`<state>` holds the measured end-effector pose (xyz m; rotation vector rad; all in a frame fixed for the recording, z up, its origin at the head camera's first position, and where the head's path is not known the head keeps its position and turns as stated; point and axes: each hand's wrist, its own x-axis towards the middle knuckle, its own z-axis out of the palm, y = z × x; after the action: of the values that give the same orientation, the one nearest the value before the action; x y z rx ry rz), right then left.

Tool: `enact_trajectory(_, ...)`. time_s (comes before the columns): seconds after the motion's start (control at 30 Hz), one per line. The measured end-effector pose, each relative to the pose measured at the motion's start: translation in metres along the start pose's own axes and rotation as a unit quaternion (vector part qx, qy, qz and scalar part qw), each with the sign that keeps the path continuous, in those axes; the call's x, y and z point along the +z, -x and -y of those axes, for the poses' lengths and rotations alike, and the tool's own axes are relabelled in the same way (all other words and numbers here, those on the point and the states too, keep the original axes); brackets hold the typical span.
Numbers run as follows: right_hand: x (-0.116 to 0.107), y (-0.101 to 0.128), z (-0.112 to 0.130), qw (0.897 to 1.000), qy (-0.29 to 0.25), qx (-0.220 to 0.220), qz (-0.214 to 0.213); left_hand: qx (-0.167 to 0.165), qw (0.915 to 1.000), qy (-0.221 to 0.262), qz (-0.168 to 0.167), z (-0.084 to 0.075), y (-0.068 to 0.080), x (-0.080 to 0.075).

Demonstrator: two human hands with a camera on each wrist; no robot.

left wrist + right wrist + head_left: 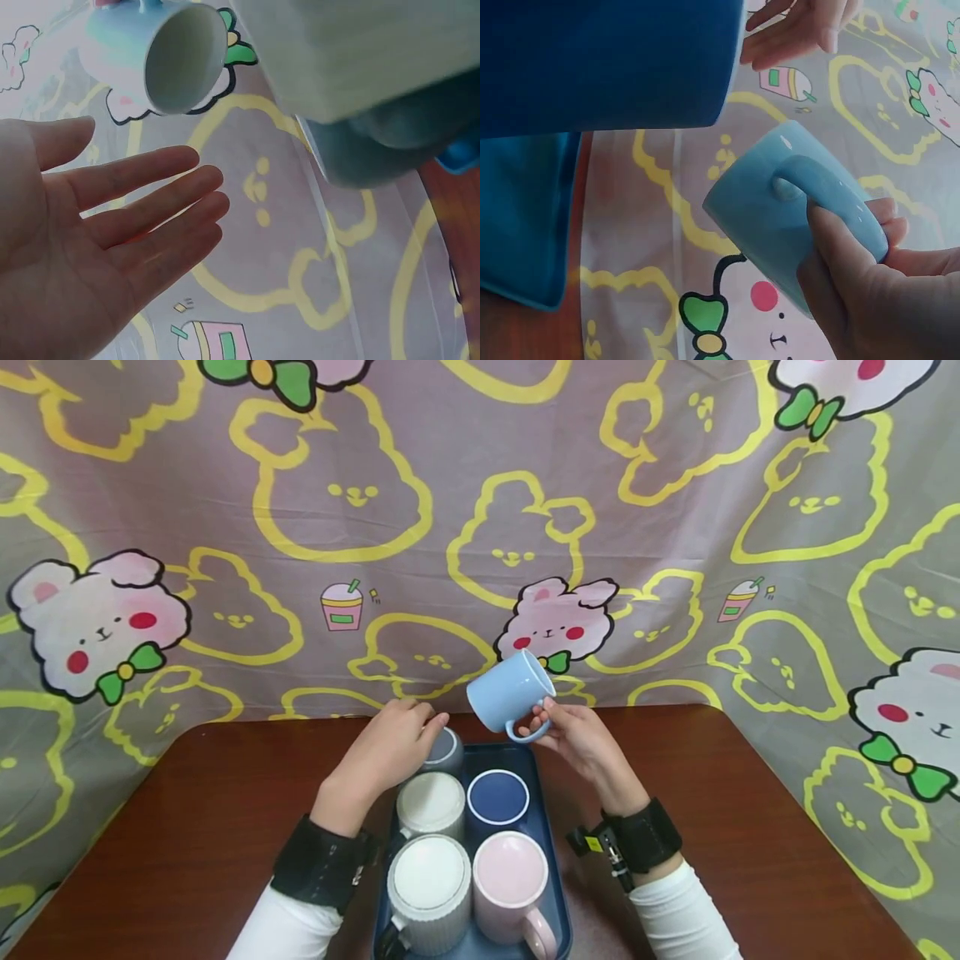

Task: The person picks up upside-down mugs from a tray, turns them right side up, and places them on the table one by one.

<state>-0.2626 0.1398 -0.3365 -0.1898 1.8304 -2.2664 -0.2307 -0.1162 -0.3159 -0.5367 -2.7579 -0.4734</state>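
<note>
From the head view my left hand (390,743) rests over the grey mug (444,750) at the far left corner of the dark blue tray (557,893); whether it touches the mug I cannot tell. My left wrist camera shows what that view hides: the fingers (154,206) are straight and spread, holding nothing. Nearer me on the tray stand two ribbed white mugs (431,803), then a navy mug (498,799) and a pink mug (512,885). To the right, my right hand (581,739) holds the light blue mug (510,692) tilted in the air above the tray's far edge. My right wrist camera shows my thumb and fingers (840,255) pinching its handle (821,187).
</note>
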Motion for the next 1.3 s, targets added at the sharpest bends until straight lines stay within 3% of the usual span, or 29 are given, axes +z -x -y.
enact_trajectory(0.37,0.005,0.003,0.010,0.999,-0.037,-0.026,0.020,0.023,0.9995,0.022,0.002,-0.022,-0.016,-0.002)
enact_trajectory(0.67,0.011,0.003,0.015,0.998,-0.042,-0.038,0.013,-0.014,0.9982,0.048,0.034,-0.041,-0.023,-0.005)
enact_trajectory(0.97,0.018,0.006,0.020,0.996,-0.077,-0.042,0.014,-0.030,0.9967,0.070,0.027,-0.057,-0.027,-0.002)
enact_trajectory(1.3,0.029,0.008,0.024,0.991,-0.117,-0.047,0.035,-0.093,0.9857,0.128,0.057,-0.070,-0.031,0.002)
